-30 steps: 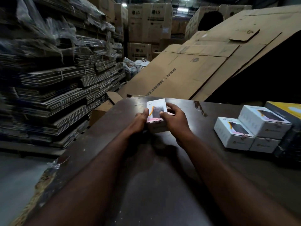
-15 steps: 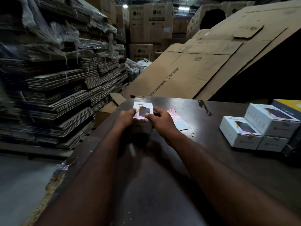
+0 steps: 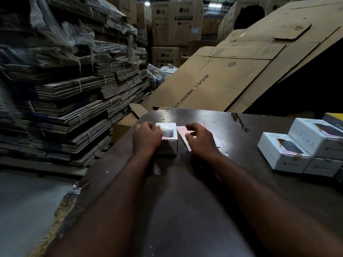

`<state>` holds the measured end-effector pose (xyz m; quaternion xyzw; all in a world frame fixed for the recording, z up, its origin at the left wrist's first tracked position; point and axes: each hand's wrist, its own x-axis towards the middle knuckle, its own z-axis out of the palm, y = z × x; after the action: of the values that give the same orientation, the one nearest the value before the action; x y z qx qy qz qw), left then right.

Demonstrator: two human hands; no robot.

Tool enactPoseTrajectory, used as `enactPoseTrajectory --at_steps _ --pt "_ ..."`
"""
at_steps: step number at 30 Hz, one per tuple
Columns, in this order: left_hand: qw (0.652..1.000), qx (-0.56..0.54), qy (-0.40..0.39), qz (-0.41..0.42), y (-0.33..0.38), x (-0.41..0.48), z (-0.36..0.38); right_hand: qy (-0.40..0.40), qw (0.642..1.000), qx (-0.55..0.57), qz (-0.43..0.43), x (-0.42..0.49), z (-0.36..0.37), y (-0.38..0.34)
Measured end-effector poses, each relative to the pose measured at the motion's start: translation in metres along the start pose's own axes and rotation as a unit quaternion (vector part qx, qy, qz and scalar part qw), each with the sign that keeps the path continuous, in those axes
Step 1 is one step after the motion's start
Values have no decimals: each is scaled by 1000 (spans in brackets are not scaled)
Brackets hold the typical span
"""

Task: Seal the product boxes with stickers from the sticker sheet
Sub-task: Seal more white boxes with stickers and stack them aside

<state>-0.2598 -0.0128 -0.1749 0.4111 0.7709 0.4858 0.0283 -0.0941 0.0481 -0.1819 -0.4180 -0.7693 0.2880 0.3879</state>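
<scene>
A white product box (image 3: 169, 138) stands on the dark table (image 3: 185, 201) near its far edge. My left hand (image 3: 146, 139) grips the box from its left side, with fingers curled over the top edge. A pink sticker shows at the box's front top edge. Just right of the box lies the pink-and-white sticker sheet (image 3: 182, 131). My right hand (image 3: 201, 140) hovers over the sheet with fingers bent down, the fingertips touching it, and thumb and forefinger apart. Most of the sheet is hidden under this hand.
Three more white product boxes (image 3: 282, 152) are stacked at the table's right, with a yellow box (image 3: 334, 115) behind them. Bundled flat cartons (image 3: 65, 101) fill the left. A big cardboard sheet (image 3: 222, 78) leans beyond the table's far edge.
Both hands carried the box leftward and set it down. My right hand let go of it and moved right onto the sticker sheet, while the left hand keeps hold.
</scene>
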Motion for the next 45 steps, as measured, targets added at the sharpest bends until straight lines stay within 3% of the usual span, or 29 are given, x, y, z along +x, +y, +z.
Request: enactPoseTrajectory --at_steps 3,5,7,11,14,19,22,25,28,34,39,43,45 --pt "984 -12 35 176 34 -31 7 -22 980 -187 -70 -1 -20 24" --pt "963 10 15 269 57 -54 19 -61 958 -277 -46 -4 -33 36" --pt "951 23 -16 307 72 -70 30 -104 949 -297 -25 -6 -41 42" --pt "939 42 -88 330 78 -88 46 -115 940 -320 -44 -9 -48 42" --pt "939 60 -142 307 69 -92 56 -95 943 -317 -38 -7 -52 45" --pt "960 97 -150 215 54 -78 46 -37 943 -330 -14 -3 -50 52" --pt "964 115 -170 170 44 -62 29 10 941 -337 -42 -4 -47 53" --pt "981 9 -162 108 43 -48 9 66 973 -197 -103 -5 -40 41" --pt "984 -151 -87 30 39 -37 -6 46 985 -50 -159 -13 -24 24" --pt "977 -210 -23 -38 21 -24 -13 -23 986 7 -166 -24 -4 10" --pt "991 -128 22 -32 20 -23 -14 -19 983 11 -184 -29 2 5" --pt "994 19 102 42 27 -32 -15 -5 983 41 -179 -28 -3 4" --pt "988 17 118 95 39 -40 -12 30 985 53 -162 -25 -10 7"
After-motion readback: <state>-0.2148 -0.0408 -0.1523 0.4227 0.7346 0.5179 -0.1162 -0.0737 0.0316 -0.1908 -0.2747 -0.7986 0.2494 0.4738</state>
